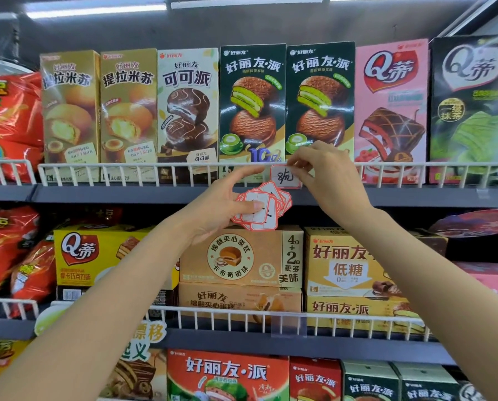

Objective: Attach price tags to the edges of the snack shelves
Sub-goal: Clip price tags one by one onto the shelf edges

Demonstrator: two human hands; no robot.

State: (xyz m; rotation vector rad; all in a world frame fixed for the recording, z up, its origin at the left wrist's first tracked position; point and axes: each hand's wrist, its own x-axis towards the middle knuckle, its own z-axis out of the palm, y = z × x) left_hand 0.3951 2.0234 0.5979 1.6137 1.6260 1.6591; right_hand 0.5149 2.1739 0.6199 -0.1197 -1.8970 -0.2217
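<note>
Now my right hand (pixel 326 175) pinches the red-bordered white paper price tag (pixel 285 177) against the white wire shelf rail (pixel 155 166); my left hand (pixel 227 204) grips the spare tag stack (pixel 261 209). I should seat it level, fully clipped.

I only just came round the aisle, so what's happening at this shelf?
A person is tagging snack shelves. The right hand pinches a handwritten price tag at the white wire rail of the upper shelf, in front of the green-filled pie boxes. The left hand holds a fanned stack of red-bordered tags just below. Whether the tag is fixed yet, I cannot tell.
</note>
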